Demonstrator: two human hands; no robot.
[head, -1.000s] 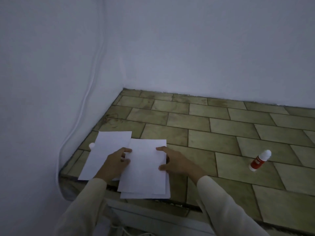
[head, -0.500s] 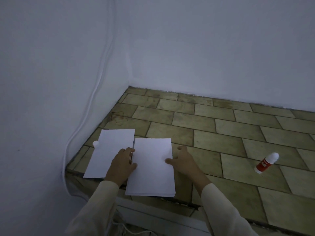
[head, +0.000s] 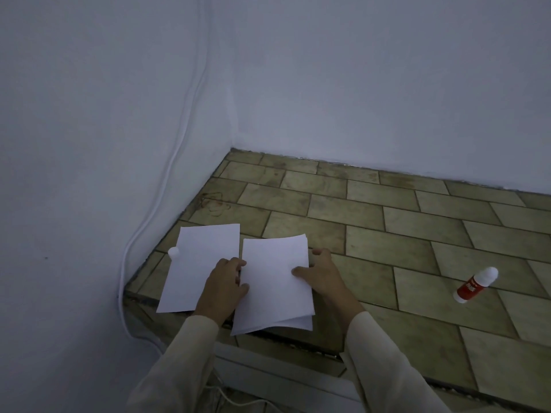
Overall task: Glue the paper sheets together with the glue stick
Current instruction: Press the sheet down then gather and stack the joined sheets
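A small stack of white paper sheets [head: 272, 281] lies near the front edge of the tiled ledge, its near edge raised and the sheets fanning apart there. My left hand [head: 223, 289] grips the stack's left edge. My right hand [head: 320, 274] holds the right edge, thumb on top and fingers curled at the side. A single white sheet [head: 201, 263] lies flat just left of the stack, with a small white cap [head: 173, 252] at its left edge. The red and white glue stick [head: 476, 284] lies on its side far to the right, away from both hands.
The brown tiled ledge [head: 387, 234] meets white walls at the back and the left. A white cable [head: 167, 186] runs down the left wall and past the ledge's corner. The ledge's front edge [head: 298, 344] drops off just below the papers.
The sheets, spread unevenly a second ago, are now squared into one stack between my hands. Its near edge has come up off the ledge. The glue stick has not moved.
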